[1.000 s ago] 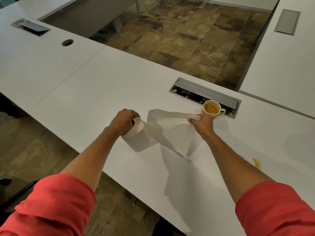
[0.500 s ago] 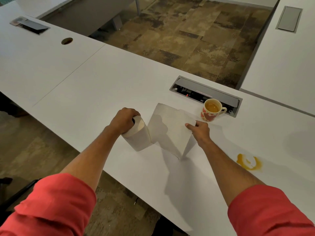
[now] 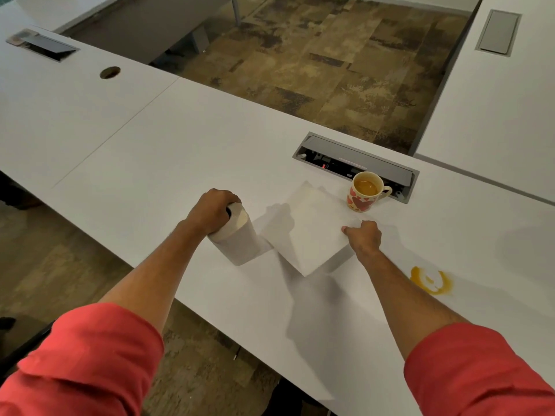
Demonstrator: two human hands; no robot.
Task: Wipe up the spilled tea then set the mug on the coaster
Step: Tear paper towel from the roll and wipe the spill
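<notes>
Gripping paper towel roll (image 3: 237,241) top with left hand (image 3: 211,210); right hand (image 3: 365,238) pinching unrolled sheet (image 3: 312,229); tea spill (image 3: 432,280) unwiped, mug (image 3: 364,192) beyond.

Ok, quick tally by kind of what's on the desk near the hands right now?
Paper towel roll: 1, gripped by the left hand
Paper towel sheet: 1, pinched by the right hand
Mug: 1, with tea in it
Tea spill: 1
Coaster: 0 in view
Total: 4
</notes>
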